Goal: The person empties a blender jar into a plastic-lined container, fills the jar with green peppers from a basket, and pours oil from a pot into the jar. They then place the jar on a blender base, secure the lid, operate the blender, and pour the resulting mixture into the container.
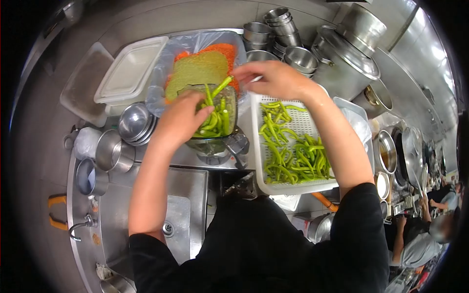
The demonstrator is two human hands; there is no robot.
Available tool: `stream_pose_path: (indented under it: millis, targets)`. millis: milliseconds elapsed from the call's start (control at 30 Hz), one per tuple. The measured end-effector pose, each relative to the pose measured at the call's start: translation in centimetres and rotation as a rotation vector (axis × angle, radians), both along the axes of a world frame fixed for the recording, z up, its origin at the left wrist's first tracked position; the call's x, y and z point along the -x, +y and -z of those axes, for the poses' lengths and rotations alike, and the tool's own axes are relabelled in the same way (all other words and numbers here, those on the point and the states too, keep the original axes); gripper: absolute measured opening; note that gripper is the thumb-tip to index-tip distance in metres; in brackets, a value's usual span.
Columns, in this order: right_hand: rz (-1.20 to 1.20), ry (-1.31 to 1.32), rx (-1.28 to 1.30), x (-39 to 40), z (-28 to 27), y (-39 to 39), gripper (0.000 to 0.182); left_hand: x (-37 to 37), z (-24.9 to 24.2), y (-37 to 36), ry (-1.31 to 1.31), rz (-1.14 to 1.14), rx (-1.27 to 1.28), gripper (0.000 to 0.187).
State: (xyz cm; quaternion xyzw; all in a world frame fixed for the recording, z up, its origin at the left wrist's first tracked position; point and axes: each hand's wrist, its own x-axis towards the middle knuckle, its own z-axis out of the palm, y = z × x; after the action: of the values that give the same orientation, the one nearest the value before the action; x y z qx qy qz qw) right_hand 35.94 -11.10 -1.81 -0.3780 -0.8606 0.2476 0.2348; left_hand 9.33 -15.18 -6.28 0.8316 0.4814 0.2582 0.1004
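Note:
A clear blender jar (236,115) stands on the counter's edge, packed with long green peppers (224,122) that poke above its rim. My left hand (183,115) rests at the jar's left side, fingers curled over the mouth around some of the peppers. One pepper (223,86) sticks up at a slant from the jar. Its upper end lies right at the fingertips of my right hand (273,79), which is blurred, with thumb and fingers apart. Below that hand, a white perforated basket (260,178) holds many more green peppers (298,156).
Behind the jar sits a lined tub (159,73) of orange and yellow-green food. White trays (132,68) and steel bowls (134,122) lie left. Stacked steel pots (281,27) and a large lidded pot (347,58) stand back right. A sink (178,219) is front left; people (420,239) work far right.

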Motion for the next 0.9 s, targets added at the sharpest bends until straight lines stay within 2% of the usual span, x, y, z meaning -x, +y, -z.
stream_pose_path:
  millis: [67, 133, 200, 267, 333, 400, 467, 567, 633, 767, 833, 867, 900]
  targets:
    - [0.208, -0.286, 0.051, -5.5, 1.7, 1.6, 0.048, -0.8, -0.7, -0.9, -0.045, -0.06, 0.056, 0.04]
    - [0.372, -0.495, 0.206, -11.1, 8.6, 4.2, 0.052, -1.4, -0.1, -1.4, -0.182, -0.153, -0.287, 0.04]
    - [0.427, -0.557, 0.161, -15.1, 16.9, 5.4, 0.057, -3.0, -0.6, -3.3, -0.245, -0.166, -0.284, 0.035]
    - [0.5, -0.517, 0.142, -15.5, 22.3, 6.0, 0.062, -4.8, -0.1, -5.6, -0.433, 0.062, -0.354, 0.027]
    - [0.576, -0.475, 0.111, -14.8, 26.4, 6.5, 0.067, -7.4, 2.5, -8.6, -0.364, 0.434, -0.195, 0.018]
    - [0.646, -0.439, -0.015, -12.9, 29.2, 6.7, 0.075, -10.9, 7.4, -11.0, -0.393, 0.626, -0.084, 0.015]
    - [0.567, -0.453, 0.033, -10.5, 28.1, 5.5, 0.078, -13.3, 13.7, -12.0, -0.404, 0.637, -0.063, 0.016]
    - [0.416, -0.504, 0.149, -8.6, 24.3, 2.0, 0.081, -13.8, 17.4, -12.2, -0.254, 0.632, -0.144, 0.018]
    - [0.295, -0.572, 0.202, -8.6, 24.0, -0.2, 0.087, -14.3, 18.0, -12.3, -0.303, 0.599, -0.183, 0.02]
    - [0.279, -0.724, 0.167, -8.1, 22.9, -5.6, 0.084, -14.2, 17.7, -12.3, -0.298, 0.544, -0.189, 0.019]
    - [0.361, -0.832, 0.327, -7.5, 21.0, -6.9, 0.077, -14.5, 17.7, -12.1, -0.294, 0.532, -0.208, 0.019]
    - [0.364, -0.831, 0.322, -8.0, 21.1, -6.8, 0.077, -14.6, 17.6, -12.0, -0.29, 0.526, -0.222, 0.019]
    - [0.392, -0.701, 0.324, -9.3, 21.5, -6.2, 0.072, -14.7, 17.6, -11.9, -0.29, 0.528, -0.228, 0.019]
